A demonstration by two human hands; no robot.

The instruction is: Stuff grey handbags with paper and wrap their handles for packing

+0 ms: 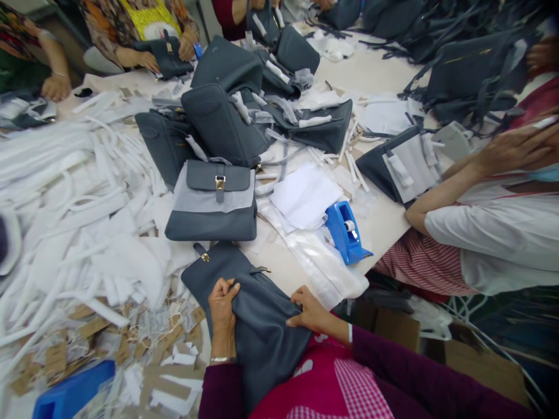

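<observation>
A dark blue-grey handbag (262, 314) lies flattened at the table's near edge and hangs partly over my lap. My left hand (223, 314) is closed on its left part, thumb and fingers pinching the leather. On its right edge, my right hand (308, 311) pinches the bag between thumb and fingers. A gold zip end and a small strap show at the bag's far end. Just beyond it stands a finished-looking handbag (212, 227) with a gold clasp and a pale wrapping sheet round its middle.
Several more bags (222, 122) are heaped behind. White paper sheets (305, 195), a blue tape dispenser (347, 233) and clear plastic bags (323, 265) lie to the right. White padding strips (109, 198) and brown tags (56, 355) cover the left. A co-worker (480, 233) sits at right; others sit across.
</observation>
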